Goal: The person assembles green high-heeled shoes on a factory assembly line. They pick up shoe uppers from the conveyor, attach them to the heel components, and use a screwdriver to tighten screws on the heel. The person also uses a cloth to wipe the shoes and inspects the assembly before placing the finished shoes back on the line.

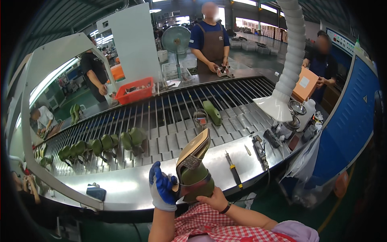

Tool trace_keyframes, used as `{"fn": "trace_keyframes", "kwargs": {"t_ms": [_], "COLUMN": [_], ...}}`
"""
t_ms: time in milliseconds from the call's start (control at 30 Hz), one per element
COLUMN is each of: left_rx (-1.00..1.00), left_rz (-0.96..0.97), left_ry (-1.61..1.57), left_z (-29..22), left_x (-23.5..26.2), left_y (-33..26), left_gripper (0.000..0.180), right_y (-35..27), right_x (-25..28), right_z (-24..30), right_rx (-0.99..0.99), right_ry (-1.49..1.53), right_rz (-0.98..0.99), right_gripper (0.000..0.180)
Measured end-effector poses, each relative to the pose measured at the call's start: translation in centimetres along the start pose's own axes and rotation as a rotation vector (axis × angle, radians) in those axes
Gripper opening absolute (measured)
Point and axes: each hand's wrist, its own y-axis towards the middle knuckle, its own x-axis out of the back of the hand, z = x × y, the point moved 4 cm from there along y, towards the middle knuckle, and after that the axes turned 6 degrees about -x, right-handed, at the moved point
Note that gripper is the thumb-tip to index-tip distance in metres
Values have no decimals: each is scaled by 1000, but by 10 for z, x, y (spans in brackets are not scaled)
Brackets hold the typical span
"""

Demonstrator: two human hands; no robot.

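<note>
At lower centre, over the silver metal surface (129, 186), the right hand (215, 199) has its fingers grasping an olive-green moulded last (192, 178) wearing a strappy sandal (190, 163); whether the blue-gloved left hand (163, 187) grips is unclear. Steady support should limit twisting. A white ribbed hose (295, 46) hangs upper right; a yellow-and-black pointed tool (233, 170) could be knocked.

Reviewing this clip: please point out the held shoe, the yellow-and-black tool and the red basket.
Held shoe (190, 162): head view, on its glittery band.
Yellow-and-black tool (234, 172): head view, on its handle.
Red basket (136, 96): head view, on its front wall.
</note>
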Motion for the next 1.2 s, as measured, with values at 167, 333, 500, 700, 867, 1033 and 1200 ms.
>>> {"fn": "trace_keyframes", "kwargs": {"t_ms": [167,333,500,700,867,1033,1200], "left_rx": [292,-108,-333,569,417,699,783], "left_rz": [-15,216,85,-213,-110,-239,-228], "left_ry": [-394,201,452,-733,-647,-726,-697], "left_z": [22,16,16,54,49,44,44], "left_x": [9,13,14,14,23,21,23], "left_y": [8,3,-3,-6,-1,-8,1], "left_gripper": [32,46,36,17,27,21,14], "right_y": [7,19,11,0,4,14,-2], "right_x": [-6,-16,-23,-31,-35,-23,-48], "right_z": [13,27,33,29,19,4,4], "right_rx": [-9,69,-21,-57,-166,-99,-156], "right_ry": [200,356,346,315,421,341,553], "right_rz": [76,308,329,353,395,412,320], "right_gripper": [74,73,67,55,55,57,51]}}
